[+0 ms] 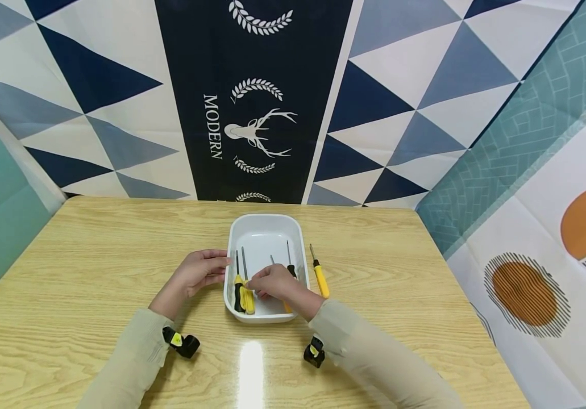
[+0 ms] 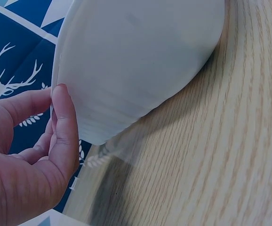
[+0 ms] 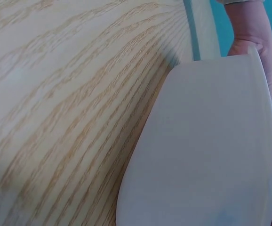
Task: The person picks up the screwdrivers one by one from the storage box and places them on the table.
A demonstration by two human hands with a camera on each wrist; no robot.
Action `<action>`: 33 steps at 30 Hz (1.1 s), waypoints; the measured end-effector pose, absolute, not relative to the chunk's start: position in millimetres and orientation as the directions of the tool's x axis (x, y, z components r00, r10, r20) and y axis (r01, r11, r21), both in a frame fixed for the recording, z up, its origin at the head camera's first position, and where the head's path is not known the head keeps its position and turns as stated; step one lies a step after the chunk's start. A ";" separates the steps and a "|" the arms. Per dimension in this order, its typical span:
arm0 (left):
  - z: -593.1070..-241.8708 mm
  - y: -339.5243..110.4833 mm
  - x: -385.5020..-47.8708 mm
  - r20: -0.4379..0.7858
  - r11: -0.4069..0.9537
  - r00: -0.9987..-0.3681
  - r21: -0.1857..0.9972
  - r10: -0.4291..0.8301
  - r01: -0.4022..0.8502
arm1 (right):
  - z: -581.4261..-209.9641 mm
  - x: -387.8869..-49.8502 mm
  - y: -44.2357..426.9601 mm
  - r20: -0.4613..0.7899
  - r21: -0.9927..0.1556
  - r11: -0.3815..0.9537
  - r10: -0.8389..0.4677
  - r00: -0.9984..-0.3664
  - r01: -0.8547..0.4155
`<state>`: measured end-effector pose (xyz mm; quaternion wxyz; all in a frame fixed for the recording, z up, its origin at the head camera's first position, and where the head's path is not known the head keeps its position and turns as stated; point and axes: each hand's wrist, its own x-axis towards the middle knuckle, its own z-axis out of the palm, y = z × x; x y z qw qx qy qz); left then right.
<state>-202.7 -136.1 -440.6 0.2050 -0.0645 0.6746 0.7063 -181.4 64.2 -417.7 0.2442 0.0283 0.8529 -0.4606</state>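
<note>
The white tray's [image 1: 264, 241] left wall is pinched by the left hand [image 1: 203, 271], and a light, firm hold there should stop the tray sliding on the worktop [image 1: 93, 255]. Inside the tray, the yellow-handled screwdriver [image 1: 249, 301] is reached by the right hand [image 1: 274, 282]; whether its grip is closed round the handle cannot be told. That handle is best shifted alone, without the black-and-yellow screwdriver [image 1: 239, 294] just beside it being dragged along the tray's left wall. The loose screwdriver [image 1: 321, 282] outside the tray's right wall should not be brushed by the right sleeve [image 1: 369, 349].
</note>
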 end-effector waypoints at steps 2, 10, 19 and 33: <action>-440.9 -135.9 -202.8 -0.366 -0.004 -0.908 0.927 0.202 -0.375 | -418.1 -180.6 63.6 -0.440 -0.774 0.572 -0.173 -0.881 0.274; -441.4 -136.4 -203.0 -0.369 0.002 -0.908 0.926 0.200 -0.377 | -422.3 -180.7 61.4 -0.438 -0.776 0.563 -0.158 -0.885 0.284; -439.7 -135.3 -201.6 -0.362 -0.010 -0.911 0.929 0.200 -0.371 | -422.2 -179.0 60.5 -0.453 -0.795 0.520 -0.168 -0.875 0.312; -436.9 -135.2 -200.5 -0.358 -0.017 -0.911 0.929 0.206 -0.369 | -425.5 -178.0 60.1 -0.464 -0.809 0.479 -0.165 -0.870 0.341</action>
